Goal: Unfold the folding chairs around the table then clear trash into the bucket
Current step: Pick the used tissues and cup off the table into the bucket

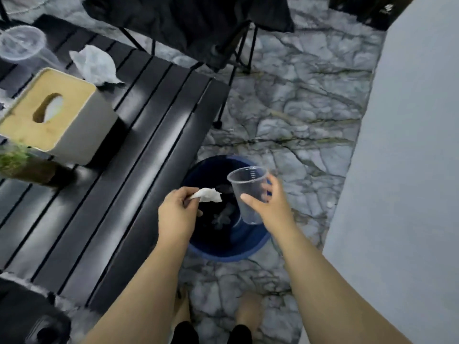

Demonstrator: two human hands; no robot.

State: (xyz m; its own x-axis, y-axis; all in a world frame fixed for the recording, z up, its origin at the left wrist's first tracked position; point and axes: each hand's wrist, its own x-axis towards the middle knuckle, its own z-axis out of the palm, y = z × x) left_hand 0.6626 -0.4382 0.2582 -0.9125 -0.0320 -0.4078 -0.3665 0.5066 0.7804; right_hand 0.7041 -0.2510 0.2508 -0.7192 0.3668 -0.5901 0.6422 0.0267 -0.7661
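Observation:
A blue bucket (pixel 248 247) stands on the marble floor at the right end of the black slatted table (pixel 139 155). Over the bucket's mouth my left hand (pixel 177 212) pinches a crumpled white tissue (pixel 207 195). My right hand (pixel 273 207) grips a clear plastic cup (pixel 248 192), tilted above the bucket. Some pale trash lies inside the bucket. On the table, another crumpled tissue (pixel 95 65) and a second clear cup (pixel 21 44) lie at the far left. An unfolded black folding chair (pixel 193 28) stands beyond the table.
A tissue box with a wooden lid (pixel 57 115) and a small green plant (pixel 22 165) sit on the table's left part. A grey wall (pixel 409 170) runs along the right. Dark chair fabric (pixel 27 314) shows at the bottom left. My feet stand below the bucket.

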